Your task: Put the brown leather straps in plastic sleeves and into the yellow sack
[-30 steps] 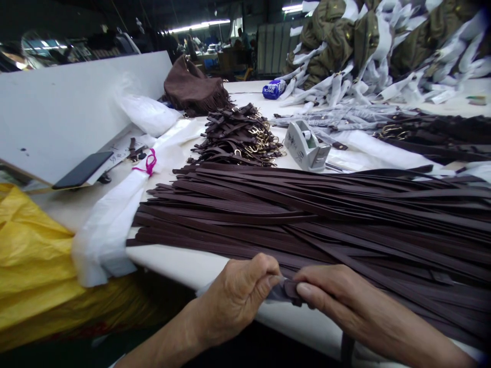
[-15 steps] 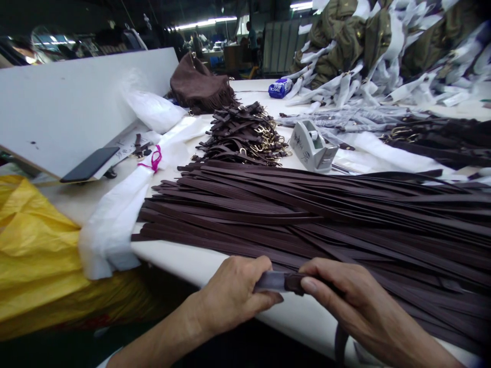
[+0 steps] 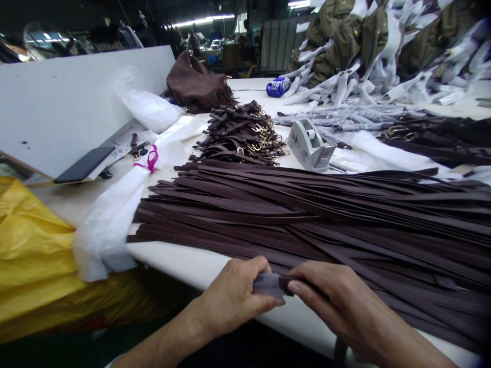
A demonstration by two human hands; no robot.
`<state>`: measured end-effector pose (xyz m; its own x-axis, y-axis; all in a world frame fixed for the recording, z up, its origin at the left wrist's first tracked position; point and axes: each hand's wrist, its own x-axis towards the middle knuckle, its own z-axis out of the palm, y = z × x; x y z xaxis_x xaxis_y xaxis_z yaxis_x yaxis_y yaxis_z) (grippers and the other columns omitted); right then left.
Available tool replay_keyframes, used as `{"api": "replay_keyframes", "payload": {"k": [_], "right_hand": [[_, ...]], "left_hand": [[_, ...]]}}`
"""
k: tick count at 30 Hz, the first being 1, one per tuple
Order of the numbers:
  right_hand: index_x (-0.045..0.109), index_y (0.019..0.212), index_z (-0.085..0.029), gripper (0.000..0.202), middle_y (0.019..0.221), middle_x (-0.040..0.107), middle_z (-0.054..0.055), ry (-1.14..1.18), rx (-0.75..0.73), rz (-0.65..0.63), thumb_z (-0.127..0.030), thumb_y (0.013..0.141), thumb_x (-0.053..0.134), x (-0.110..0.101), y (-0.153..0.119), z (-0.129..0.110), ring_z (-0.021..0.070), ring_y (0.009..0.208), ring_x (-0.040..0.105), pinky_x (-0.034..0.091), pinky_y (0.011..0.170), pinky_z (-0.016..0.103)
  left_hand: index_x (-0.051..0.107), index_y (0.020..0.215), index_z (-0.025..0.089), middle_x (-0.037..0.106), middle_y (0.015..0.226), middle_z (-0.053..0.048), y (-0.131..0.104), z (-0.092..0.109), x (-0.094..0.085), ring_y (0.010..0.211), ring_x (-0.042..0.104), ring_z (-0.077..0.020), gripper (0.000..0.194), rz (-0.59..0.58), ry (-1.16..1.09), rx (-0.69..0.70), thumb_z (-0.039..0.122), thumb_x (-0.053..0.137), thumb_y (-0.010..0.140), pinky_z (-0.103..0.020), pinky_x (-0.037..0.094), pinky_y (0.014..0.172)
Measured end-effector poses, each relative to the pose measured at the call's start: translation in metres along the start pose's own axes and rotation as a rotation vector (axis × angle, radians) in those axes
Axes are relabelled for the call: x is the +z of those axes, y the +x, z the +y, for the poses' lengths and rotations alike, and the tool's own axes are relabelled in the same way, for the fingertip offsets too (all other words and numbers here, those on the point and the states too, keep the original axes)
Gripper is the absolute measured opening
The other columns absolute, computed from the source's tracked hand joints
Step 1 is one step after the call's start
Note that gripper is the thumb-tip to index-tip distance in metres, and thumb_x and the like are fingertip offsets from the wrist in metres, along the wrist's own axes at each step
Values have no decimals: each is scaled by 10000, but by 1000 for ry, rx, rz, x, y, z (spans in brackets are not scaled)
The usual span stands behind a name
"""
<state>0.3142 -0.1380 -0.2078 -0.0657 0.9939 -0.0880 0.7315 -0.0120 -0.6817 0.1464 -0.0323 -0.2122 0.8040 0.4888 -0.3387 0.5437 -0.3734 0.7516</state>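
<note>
At the table's front edge, my left hand (image 3: 238, 289) is closed around a translucent plastic sleeve (image 3: 267, 284), thumb and fingers on either side of it. My right hand (image 3: 337, 296) pinches a dark brown strap (image 3: 284, 285) whose end meets the sleeve's right side. Part of a dark strap hangs below my right hand. Just beyond both hands lies a wide layer of long dark brown straps (image 3: 238, 209). Behind it sits a heap of short straps with gold buckles (image 3: 245, 133).
A grey tape dispenser (image 3: 310, 145) stands behind the long straps. A brown fringed bag (image 3: 199, 84), blue packet (image 3: 277, 87) and wrapped olive bags (image 3: 345, 41) are farther back. Yellow sacking (image 3: 34, 255) and a white board (image 3: 76, 102) are left.
My right hand has moved slightly left, closer to my left hand, and less of the strap shows between them. The whole view has shifted a little.
</note>
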Motion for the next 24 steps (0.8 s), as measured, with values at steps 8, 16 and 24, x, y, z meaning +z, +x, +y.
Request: {"api": "replay_keyframes", "payload": {"k": [8, 16, 24], "right_hand": [[575, 803, -202, 71, 691, 579, 10, -335, -234, 21, -141, 820, 541, 9, 5, -5, 200, 597, 543, 357, 511, 292], [562, 890, -238, 133, 786, 586, -37, 22, 54, -220, -297, 917, 446, -21, 0, 9, 125, 730, 550, 395, 665, 252], [535, 768, -194, 258, 652, 547, 16, -530, -414, 69, -89, 879, 327, -12, -7, -12, 172, 542, 495, 328, 457, 293]], "left_hand": [[501, 663, 153, 488, 589, 62, 4, 2, 8, 546, 420, -58, 205, -75, 19, 94, 302, 594, 768, -175, 241, 521], [498, 632, 144, 416, 544, 81, 2, -2, 1, 521, 356, -40, 339, -113, -84, 15, 412, 703, 659, -158, 221, 466], [498, 728, 163, 466, 542, 70, 8, -8, 8, 454, 448, -80, 363, -446, -416, -156, 437, 706, 611, -162, 343, 406]]}}
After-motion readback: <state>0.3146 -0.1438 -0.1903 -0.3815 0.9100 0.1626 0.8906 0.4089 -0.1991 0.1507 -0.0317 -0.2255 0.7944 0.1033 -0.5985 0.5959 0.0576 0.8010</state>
